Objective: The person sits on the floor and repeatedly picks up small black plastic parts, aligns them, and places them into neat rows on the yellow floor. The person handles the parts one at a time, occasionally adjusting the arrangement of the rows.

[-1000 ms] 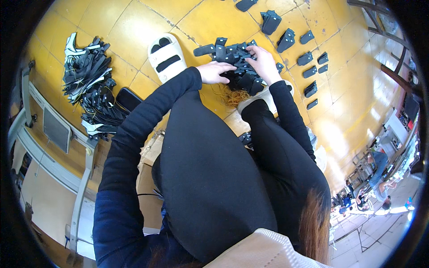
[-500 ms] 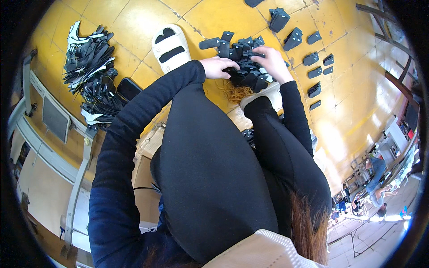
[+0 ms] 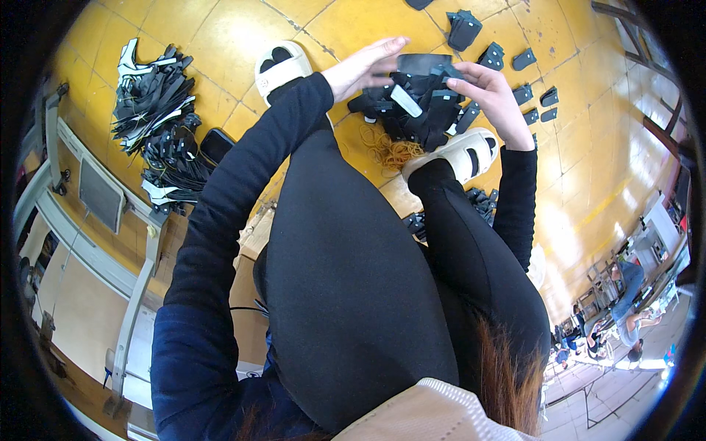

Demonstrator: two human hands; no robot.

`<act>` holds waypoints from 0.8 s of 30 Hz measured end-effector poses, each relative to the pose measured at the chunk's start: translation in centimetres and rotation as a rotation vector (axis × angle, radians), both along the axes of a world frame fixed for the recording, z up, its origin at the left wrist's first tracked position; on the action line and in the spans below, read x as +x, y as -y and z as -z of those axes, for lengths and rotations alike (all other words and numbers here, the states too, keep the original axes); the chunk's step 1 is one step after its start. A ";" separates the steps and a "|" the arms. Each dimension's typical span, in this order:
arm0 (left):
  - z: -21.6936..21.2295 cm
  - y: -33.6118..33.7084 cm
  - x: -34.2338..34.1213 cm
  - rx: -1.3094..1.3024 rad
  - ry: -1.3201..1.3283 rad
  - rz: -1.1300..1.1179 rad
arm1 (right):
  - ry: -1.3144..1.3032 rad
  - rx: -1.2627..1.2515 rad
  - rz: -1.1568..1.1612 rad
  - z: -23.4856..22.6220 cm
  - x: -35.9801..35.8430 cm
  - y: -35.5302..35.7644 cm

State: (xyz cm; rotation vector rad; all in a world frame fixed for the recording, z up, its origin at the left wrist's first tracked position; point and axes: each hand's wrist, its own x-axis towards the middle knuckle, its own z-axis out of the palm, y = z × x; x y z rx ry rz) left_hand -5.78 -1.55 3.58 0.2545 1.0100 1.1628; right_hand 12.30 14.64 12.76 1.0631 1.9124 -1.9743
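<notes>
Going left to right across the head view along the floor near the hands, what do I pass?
Heap of black pieces → white sandal → left hand → black bundle → right hand → small black pieces laid out on the yellow floor.

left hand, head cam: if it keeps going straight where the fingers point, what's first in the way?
The left hand points right, at the flat black piece topping the black bundle; fingertips look already at its edge. Past it, the right hand. Depth unclear.
</notes>
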 end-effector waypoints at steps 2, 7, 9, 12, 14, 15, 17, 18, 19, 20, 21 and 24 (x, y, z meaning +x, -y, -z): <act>-1.2 -0.1 -0.1 0.070 0.275 0.172 | -0.027 -0.052 -0.064 -0.7 -1.2 0.7; -2.8 0.6 1.1 0.052 0.829 0.159 | -0.229 -0.038 0.079 -0.5 -3.4 2.5; -2.8 0.7 1.3 0.052 0.826 0.114 | -0.230 0.086 0.106 -0.1 -4.0 3.4; -2.3 0.6 1.3 0.058 0.655 0.088 | -0.138 0.256 0.140 -0.4 -3.9 4.0; -2.0 0.5 1.2 0.050 0.559 0.092 | -0.245 0.378 0.163 -0.4 -4.0 4.5; -1.9 0.5 1.2 0.050 0.511 0.080 | -0.251 0.404 0.147 -0.6 -3.8 4.5; -1.8 0.5 1.3 0.069 0.475 0.077 | -0.180 0.319 0.163 -0.6 -3.6 4.5; -1.7 0.5 1.4 0.050 0.445 0.080 | -0.180 0.287 0.152 -0.6 -3.5 4.4; -1.8 0.5 1.4 0.061 0.449 0.072 | -0.189 0.345 0.150 -0.5 -3.5 4.3; -1.8 0.6 1.4 0.053 0.446 0.071 | -0.227 0.408 0.135 -0.2 -3.6 4.3; -1.9 0.6 1.4 0.056 0.448 0.064 | -0.240 0.473 0.123 -0.1 -3.7 4.2; -2.2 1.1 1.7 0.058 0.461 0.107 | -0.290 0.530 0.149 -0.1 -3.6 4.3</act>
